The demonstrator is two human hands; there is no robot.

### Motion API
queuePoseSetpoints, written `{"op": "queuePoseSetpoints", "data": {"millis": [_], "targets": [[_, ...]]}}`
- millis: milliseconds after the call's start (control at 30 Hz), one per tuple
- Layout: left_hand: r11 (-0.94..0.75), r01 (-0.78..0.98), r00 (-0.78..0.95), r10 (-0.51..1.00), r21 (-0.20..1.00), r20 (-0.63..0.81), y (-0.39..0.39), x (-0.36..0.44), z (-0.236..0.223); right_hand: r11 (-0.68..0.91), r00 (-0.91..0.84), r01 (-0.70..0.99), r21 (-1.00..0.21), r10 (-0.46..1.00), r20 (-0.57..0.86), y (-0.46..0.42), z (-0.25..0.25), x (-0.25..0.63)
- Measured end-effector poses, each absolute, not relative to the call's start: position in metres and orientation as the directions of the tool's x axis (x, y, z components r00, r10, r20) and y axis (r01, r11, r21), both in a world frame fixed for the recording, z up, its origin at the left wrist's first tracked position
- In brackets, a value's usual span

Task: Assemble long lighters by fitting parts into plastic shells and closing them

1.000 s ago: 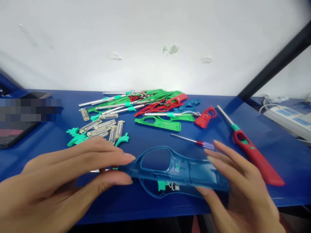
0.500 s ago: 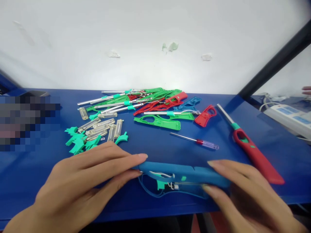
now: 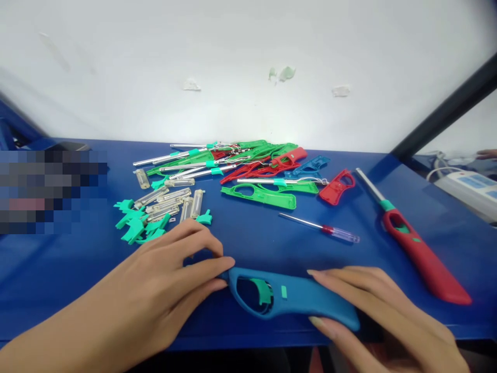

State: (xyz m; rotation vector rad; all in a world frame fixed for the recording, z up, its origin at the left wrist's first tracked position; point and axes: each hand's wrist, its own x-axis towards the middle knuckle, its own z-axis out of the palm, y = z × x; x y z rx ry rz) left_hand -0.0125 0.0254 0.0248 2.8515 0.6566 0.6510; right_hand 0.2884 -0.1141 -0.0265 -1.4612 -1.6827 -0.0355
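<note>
Between my hands, over the table's front edge, lies a blue gas lighter (image 3: 306,298), its broad side facing up. Its two shell halves look closed together. A green trigger shows in the finger loop, and a small green switch sits in the handle. My left hand (image 3: 166,285) pinches the narrow front end with thumb and fingers, hiding that end. Along the handle's rear part, my right hand (image 3: 376,305) grips with fingers on the far edge and thumb on the near edge. Beyond them lies a screwdriver (image 3: 337,233) with a clear purple handle.
A red lighter (image 3: 430,264) lies at the right. Green triggers (image 3: 135,228) and clear fuel tanks (image 3: 173,197) are piled left. Metal tubes with wires (image 3: 182,168), green shell halves (image 3: 267,197) and red shell halves (image 3: 337,186) lie behind. A power strip (image 3: 469,189) stands far right.
The lighter's shell halves, apart with wires showing before, have come together. The lighter has turned so its broad side faces up. My right hand has shifted left along the handle.
</note>
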Motion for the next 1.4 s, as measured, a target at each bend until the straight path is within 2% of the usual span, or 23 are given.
{"op": "queuePoseSetpoints", "data": {"millis": [100, 233, 600, 700, 833, 1200, 1400], "targets": [[-0.913, 0.36, 0.839, 0.406, 0.191, 0.361, 0.027, -0.012, 0.022, 0.343, 0.007, 0.823, -0.452, 0.791, 0.612, -0.109, -0.022, 0.295], [-0.906, 0.388, 0.841, 0.424, 0.171, 0.337, 0.029, -0.011, 0.021, 0.33, -0.007, 0.848, -0.415, 0.789, 0.614, -0.105, -0.017, 0.294], [-0.927, 0.35, 0.866, 0.375, 0.135, 0.331, 0.029, -0.014, 0.02, 0.304, -0.069, 0.876, -0.375, 0.848, 0.526, -0.11, -0.024, 0.304], [-0.928, 0.349, 0.867, 0.372, 0.127, 0.333, 0.029, -0.014, 0.02, 0.288, -0.039, 0.875, -0.39, 0.843, 0.536, -0.111, -0.025, 0.303], [-0.927, 0.35, 0.866, 0.374, 0.134, 0.332, 0.029, -0.012, 0.018, 0.283, -0.013, 0.867, -0.411, 0.836, 0.549, -0.11, -0.023, 0.298], [-0.908, 0.366, 0.856, 0.414, 0.203, 0.309, 0.028, -0.013, 0.022, 0.296, -0.033, 0.88, -0.371, 0.818, 0.574, -0.103, -0.015, 0.291], [-0.913, 0.366, 0.862, 0.405, 0.18, 0.305, 0.03, -0.011, 0.024, 0.277, -0.015, 0.886, -0.372, 0.82, 0.572, -0.104, -0.018, 0.291]]}}
